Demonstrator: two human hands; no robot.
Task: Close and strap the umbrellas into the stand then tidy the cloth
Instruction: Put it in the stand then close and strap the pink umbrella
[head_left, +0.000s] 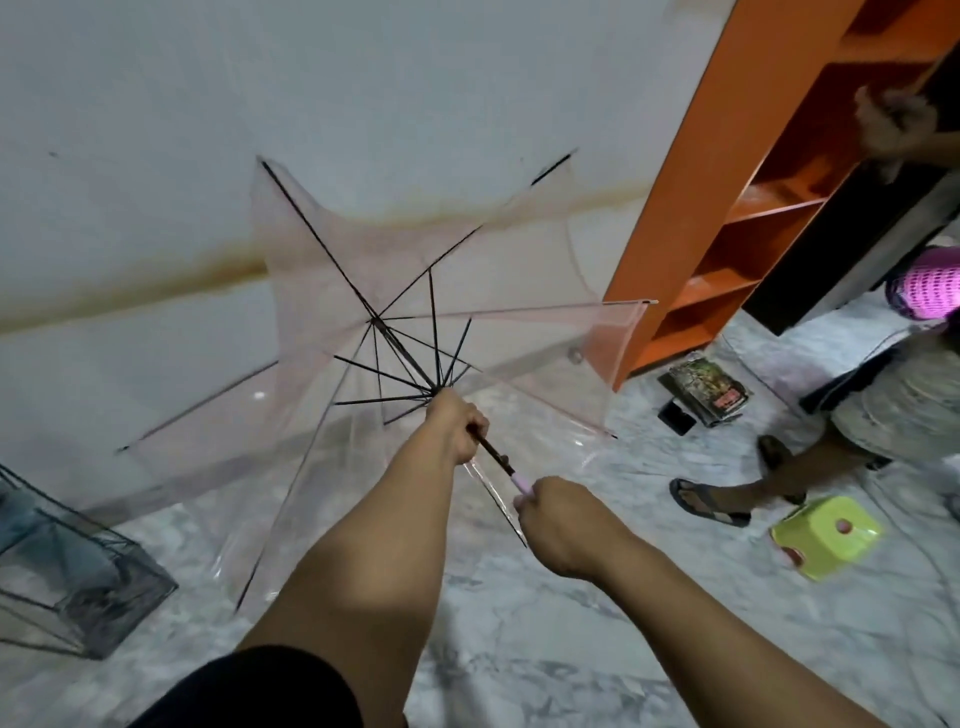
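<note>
While outstretched, left hand (456, 422) round umbrella (415, 291) shaft, right hand (558, 522) round handle.

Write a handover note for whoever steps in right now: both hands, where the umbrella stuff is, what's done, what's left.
Left hand: grips the dark shaft up by the runner.
Right hand: grips the pink handle.
Clear pink-tinted umbrella: canopy open, pointed at the white wall.
Grey wire-frame stand: on the marble floor, far left, contents unclear.
Done: nothing visibly strapped.
Left: collapse this umbrella, strap it, stand it; then the cloth, which is not identifiable here.
</note>
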